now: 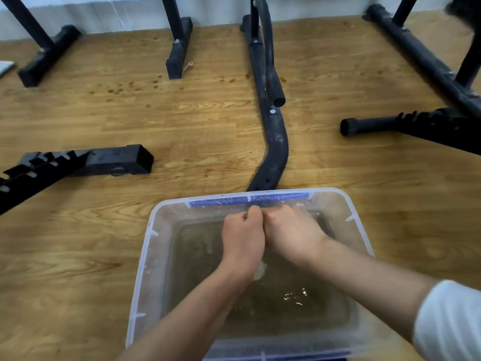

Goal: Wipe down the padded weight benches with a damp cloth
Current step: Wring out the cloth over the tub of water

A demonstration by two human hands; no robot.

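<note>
- Kneeling-height view down onto a clear plastic tub [145, 256] set on a wood-grain floor [130, 121]; both forearms reach in from the near edge.
- Left hand [243, 237] and right hand [291, 230] are balled into fists, knuckles butted together, over the far half of the tub.
- Fingers of both hands are curled tight and pressed together, none spread. They grip the cloth [260, 270] between them.
- The cloth is almost wholly hidden inside the fists. Only a pale, wet wad shows beneath the left hand, just above the water [299, 319].
- The water is murky brown, with small glints of light near the middle.
- A blue strip [247, 200] runs along the tub's far rim, just beyond the knuckles.
- A white sleeve [450, 321] sits pushed up on the right arm, at the near right.
- A curved black bar [276, 142] lies on the floor, its near end touching or passing behind the tub's far rim.
- A notched bench frame [78, 162] lies at the left, well apart from the tub; a second notched frame [416, 126] lies at the right.
- More black legs and feet [178, 56] stand along the far wall. No bench padding is in view.
- Small brown spots [117, 90] dot the far floor.
</note>
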